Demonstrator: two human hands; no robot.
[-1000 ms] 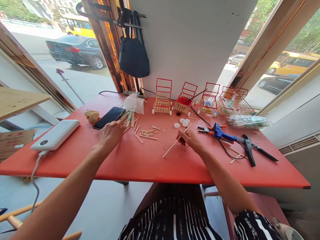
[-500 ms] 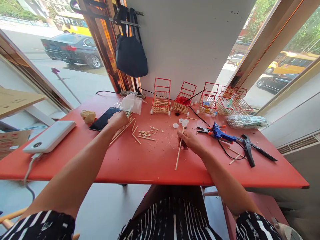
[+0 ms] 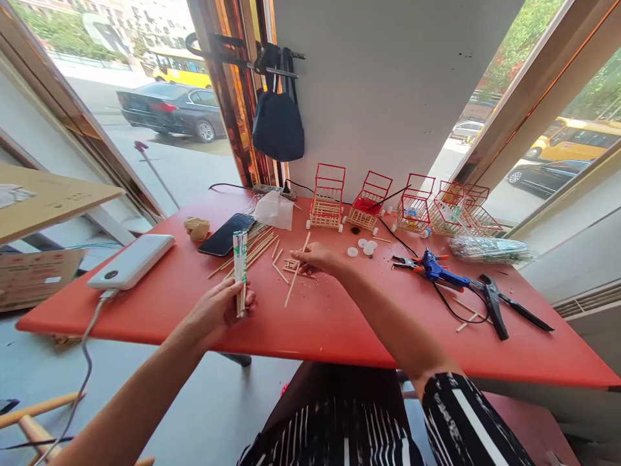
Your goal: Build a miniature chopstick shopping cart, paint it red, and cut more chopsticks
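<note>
My left hand (image 3: 227, 307) grips a few wrapped disposable chopsticks (image 3: 240, 259) with white and green sleeves, held upright near the table's front. In my right hand (image 3: 313, 259) a thin wooden stick (image 3: 292, 288) is pinched, slanting down toward me. Beneath that hand lie short cut stick pieces (image 3: 291, 264) and crumbs. Long loose sticks (image 3: 259, 252) are spread between the two hands, beside a black phone (image 3: 226, 234). Small red-and-wood model carts (image 3: 328, 210) stand along the back of the red table (image 3: 339, 323).
White round discs (image 3: 352, 252) lie right of centre. Further right are a blue glue gun (image 3: 444, 272), black-handled cutters (image 3: 495, 307) and a pack of wrapped chopsticks (image 3: 490, 249). A white power bank (image 3: 130, 262) with a cable sits at left, near a crumpled brown lump (image 3: 196, 229).
My left hand has come back toward me from beside the phone, bringing up the wrapped chopsticks. My right hand has moved left with the stick. The view has shifted slightly.
</note>
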